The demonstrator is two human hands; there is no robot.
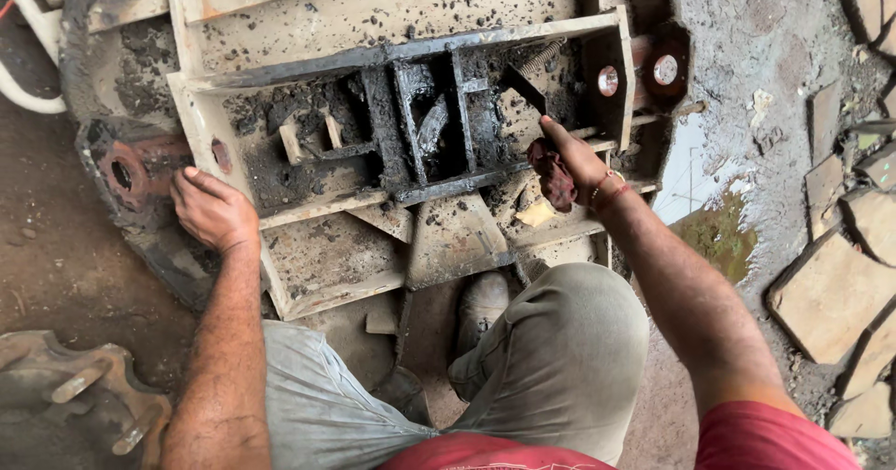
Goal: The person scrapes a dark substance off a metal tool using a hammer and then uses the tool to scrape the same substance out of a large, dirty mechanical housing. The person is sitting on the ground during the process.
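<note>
A large dirty metal frame (392,55), caked with dark grime and grit, lies in front of me. My left hand (213,210) rests on its left edge, fingers curled over the rim, holding nothing else. My right hand (571,157) reaches into the frame's right side and grips a dark red rag (553,176) that hangs below the palm. The index finger points toward the black inner crossbars (439,115). A coil spring (541,56) sits just above that hand. My knee in grey trousers (560,339) and a shoe (481,302) are below the frame.
A rusty red round flange (126,173) sticks out at the frame's left. Two bolt holes with washers (665,69) are at the right end. A puddle (709,218) and flat stone slabs (831,293) lie on the right. A hub with studs (75,395) lies lower left.
</note>
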